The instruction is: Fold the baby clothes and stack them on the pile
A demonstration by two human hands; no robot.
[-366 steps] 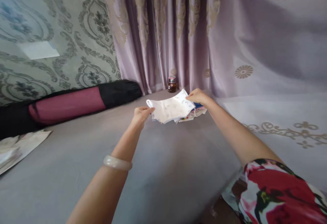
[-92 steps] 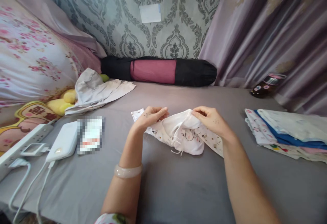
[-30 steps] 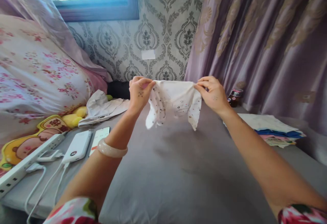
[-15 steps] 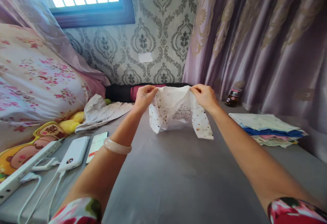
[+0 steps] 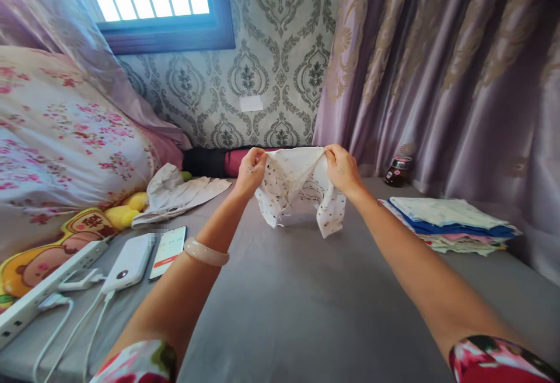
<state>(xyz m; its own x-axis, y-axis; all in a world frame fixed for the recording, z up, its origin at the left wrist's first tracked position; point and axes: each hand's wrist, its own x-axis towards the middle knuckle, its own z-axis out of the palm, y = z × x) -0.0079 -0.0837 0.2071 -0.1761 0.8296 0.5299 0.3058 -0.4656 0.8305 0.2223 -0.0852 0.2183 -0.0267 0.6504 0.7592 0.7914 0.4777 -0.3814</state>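
Observation:
A small white long-sleeved shirt (image 5: 301,167) with a scattered print hangs stretched between my hands above the grey sheet (image 5: 297,295). My left hand (image 5: 252,172) pinches its upper left corner, fingers closed on the cloth. At the upper right corner, my right hand (image 5: 343,167) grips the fabric the same way. The sleeves droop on both sides, and their ends are near or on the sheet; contact is hard to tell. Part of the shirt is bunched in folds in the middle.
Folded clothes (image 5: 450,222) are stacked at the right, with a dark jar (image 5: 398,171) behind them. On the left lie a phone (image 5: 168,252), a power bank (image 5: 129,262), a power strip (image 5: 52,284) with cables, a pale crumpled cloth (image 5: 179,193) and a yellow cushion (image 5: 52,255).
Both hands still hold the shirt by its top corners. My right hand has shifted slightly left, and the right sleeve has swung inward. The view has tilted a little.

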